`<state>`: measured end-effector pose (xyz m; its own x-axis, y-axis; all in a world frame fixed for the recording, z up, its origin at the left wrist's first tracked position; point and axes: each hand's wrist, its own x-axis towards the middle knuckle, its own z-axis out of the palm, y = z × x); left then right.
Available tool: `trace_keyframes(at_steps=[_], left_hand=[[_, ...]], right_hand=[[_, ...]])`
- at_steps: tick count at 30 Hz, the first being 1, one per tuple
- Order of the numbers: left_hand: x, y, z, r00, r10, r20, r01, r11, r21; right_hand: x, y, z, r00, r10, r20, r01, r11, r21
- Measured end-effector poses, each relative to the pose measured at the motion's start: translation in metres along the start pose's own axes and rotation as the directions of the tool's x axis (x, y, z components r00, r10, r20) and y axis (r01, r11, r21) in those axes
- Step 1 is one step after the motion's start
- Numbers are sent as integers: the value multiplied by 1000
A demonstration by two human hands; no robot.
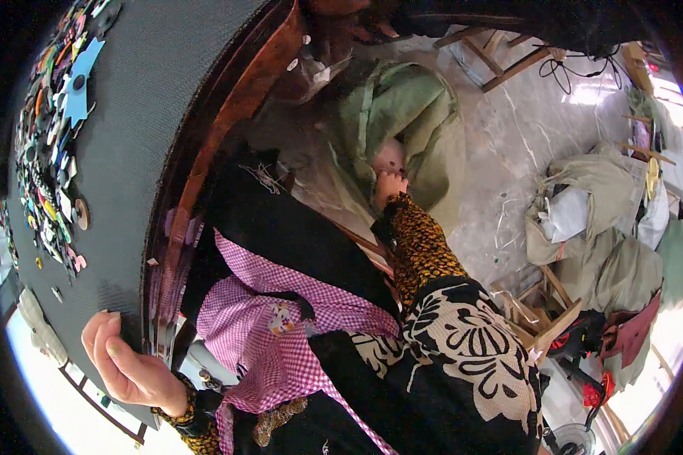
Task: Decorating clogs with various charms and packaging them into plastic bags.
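Note:
My left hand (129,368) is at the near edge of the dark table (152,91), fingers loosely bent and nothing visible in them. My right arm reaches down to an open green cloth sack (432,114) on the floor. At the sack's mouth, my right hand (391,186) is closed, its fingers curled in against a pinkish thing with dark spots (389,155). What that thing is, and what the fingers hold, I cannot make out. Across the table lies a long heap of small colourful flat pieces (49,167), with a light blue star-edged piece (83,82) on it.
A reddish-brown rim (228,121) runs along the table between me and the sack. To the right stand more greenish sacks (584,189), one with white material inside, beside wooden stool legs (554,318). A dark cable (577,72) lies on the marbled floor. A pink checked apron (243,318) covers my lap.

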<state>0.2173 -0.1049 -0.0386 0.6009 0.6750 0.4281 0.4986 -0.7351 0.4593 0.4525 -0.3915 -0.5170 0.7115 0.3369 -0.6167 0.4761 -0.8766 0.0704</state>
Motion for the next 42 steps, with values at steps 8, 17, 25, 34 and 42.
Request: trace_keyframes(at_steps=[8,17,25,34,42], left_hand=[[-3,0,-2,1000,-29,-8,29,1000,4],[-4,10,0,997,-72,-5,72,997,0],[0,16,0,999,-45,7,45,999,-26],[3,19,-3,999,9,36,-9,1000,3],[-1,20,3,999,-20,29,20,999,-29]], right_hand=[[5,-51,-7,900,-403,-165,412,911,22],[43,-43,-52,970,-152,192,141,987,71],[76,-38,-10,885,-401,-235,377,915,-141],[101,-106,-72,900,-432,58,436,893,-114],[123,-55,-32,931,-181,-316,125,974,-191]])
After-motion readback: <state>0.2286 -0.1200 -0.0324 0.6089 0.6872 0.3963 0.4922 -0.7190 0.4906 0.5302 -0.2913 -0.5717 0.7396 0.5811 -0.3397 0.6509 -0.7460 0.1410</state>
